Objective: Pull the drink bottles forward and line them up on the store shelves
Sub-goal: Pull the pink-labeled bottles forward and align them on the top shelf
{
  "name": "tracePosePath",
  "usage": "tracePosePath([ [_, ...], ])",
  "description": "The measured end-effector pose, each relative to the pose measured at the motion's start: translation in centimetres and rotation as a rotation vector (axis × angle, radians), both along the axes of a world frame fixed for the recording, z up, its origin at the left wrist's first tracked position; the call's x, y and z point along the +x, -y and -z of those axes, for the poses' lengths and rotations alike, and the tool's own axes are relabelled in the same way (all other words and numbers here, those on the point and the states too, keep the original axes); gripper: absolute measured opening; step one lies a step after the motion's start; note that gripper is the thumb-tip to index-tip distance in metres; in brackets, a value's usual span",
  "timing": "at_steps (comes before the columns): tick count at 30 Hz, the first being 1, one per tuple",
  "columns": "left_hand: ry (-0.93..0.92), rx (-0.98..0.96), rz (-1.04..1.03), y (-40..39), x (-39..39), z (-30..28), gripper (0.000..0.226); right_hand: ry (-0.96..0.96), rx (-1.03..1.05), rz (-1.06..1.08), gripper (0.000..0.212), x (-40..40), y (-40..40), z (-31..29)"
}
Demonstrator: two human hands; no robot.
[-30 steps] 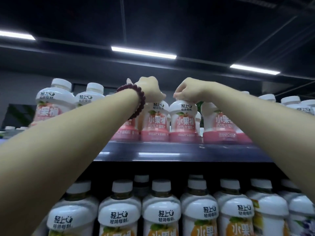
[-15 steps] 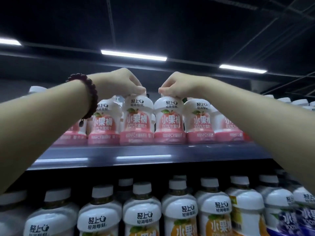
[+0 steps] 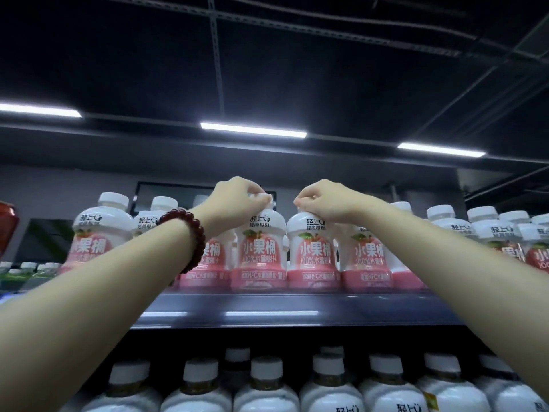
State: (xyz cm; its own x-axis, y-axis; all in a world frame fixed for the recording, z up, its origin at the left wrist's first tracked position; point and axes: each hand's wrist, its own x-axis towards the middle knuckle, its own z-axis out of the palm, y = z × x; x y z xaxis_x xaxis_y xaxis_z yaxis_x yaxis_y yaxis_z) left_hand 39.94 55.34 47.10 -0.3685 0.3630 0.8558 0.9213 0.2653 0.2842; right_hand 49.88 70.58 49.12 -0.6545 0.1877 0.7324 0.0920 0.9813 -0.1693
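Squat white bottles with pink peach labels stand in a row on the dark top shelf (image 3: 285, 307). My left hand (image 3: 237, 203), with a dark red bead bracelet on its wrist, is closed over the cap of one peach bottle (image 3: 260, 254). My right hand (image 3: 323, 199) is closed over the cap of the neighbouring peach bottle (image 3: 313, 254). Both bottles are upright, side by side and touching, close to the shelf's front edge. Their caps are hidden under my fingers.
More peach bottles stand left (image 3: 98, 233) and right (image 3: 490, 233) on the same shelf. The shelf below holds a tight row of white-capped bottles (image 3: 264, 382). A red item (image 3: 7, 221) shows at the far left edge. Dark ceiling with strip lights above.
The view has tilted upward and shifted, so more ceiling shows. Both hands stay closed on the caps of the two middle bottles, which now stand upright nearer the shelf's front edge.
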Motion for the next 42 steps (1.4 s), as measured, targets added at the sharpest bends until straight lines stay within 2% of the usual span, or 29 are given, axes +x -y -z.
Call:
tracePosePath([
  [6, 0.0, 0.007, 0.022, 0.3, -0.1, 0.4, 0.027, -0.018, 0.014, 0.029, 0.032, -0.2, 0.2, 0.0],
  [16, 0.143, 0.09, 0.138, -0.5, -0.4, -0.5, 0.022, 0.02, -0.042, 0.04, 0.039, -0.7, -0.3, -1.0],
  [21, 0.121, 0.077, 0.126, -0.1, -1.2, -0.1, 0.025, 0.012, -0.04, 0.008, 0.033, -0.7, -0.2, -0.5],
  [25, 0.068, 0.117, 0.115, 0.6, -1.2, 0.1, 0.026, 0.027, 0.033, 0.099, 0.035, -0.5, 1.2, -0.6],
  [29, 0.0, 0.222, 0.023, 3.0, -2.3, 0.0, 0.022, -0.151, 0.139, -0.011, 0.037, -1.9, 4.1, -0.1],
  [34, -0.046, 0.244, -0.151, 6.7, -5.0, 0.2, 0.016, -0.229, 0.222, -0.115, 0.033, -4.9, 8.8, 0.4],
  [39, -0.055, 0.242, -0.283, 9.4, -7.0, 0.6, 0.025, -0.16, 0.197, -0.105, 0.033, -8.7, 11.9, -0.3],
  [42, 0.042, 0.199, -0.271, 9.9, -7.8, 1.0, 0.03, -0.092, 0.151, -0.027, 0.031, -10.6, 13.0, -0.4],
])
